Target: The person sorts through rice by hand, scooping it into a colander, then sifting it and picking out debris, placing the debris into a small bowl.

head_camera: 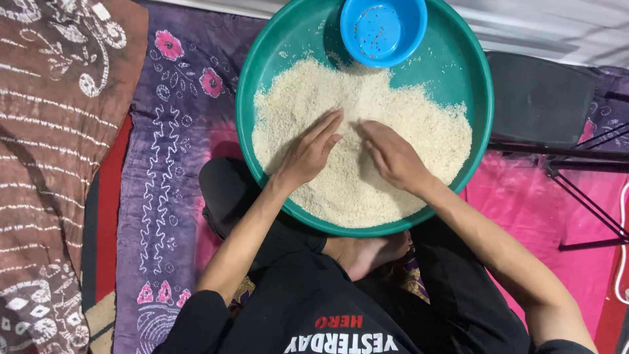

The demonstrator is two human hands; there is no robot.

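Rice (367, 177) under left hand (308, 154), right hand (393, 157), green basin (472, 72)

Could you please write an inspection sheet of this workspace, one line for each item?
Surface: purple and pink patterned cloth on the floor.
Job's things: round green tray holding white rice; small blue bowl at its far edge.
Clutter: brown patterned cloth at left.
Hands: left hand and right hand flat on the rice, fingers spread.
Cables: nothing seen.
Surroundings: dark folding chair at right.
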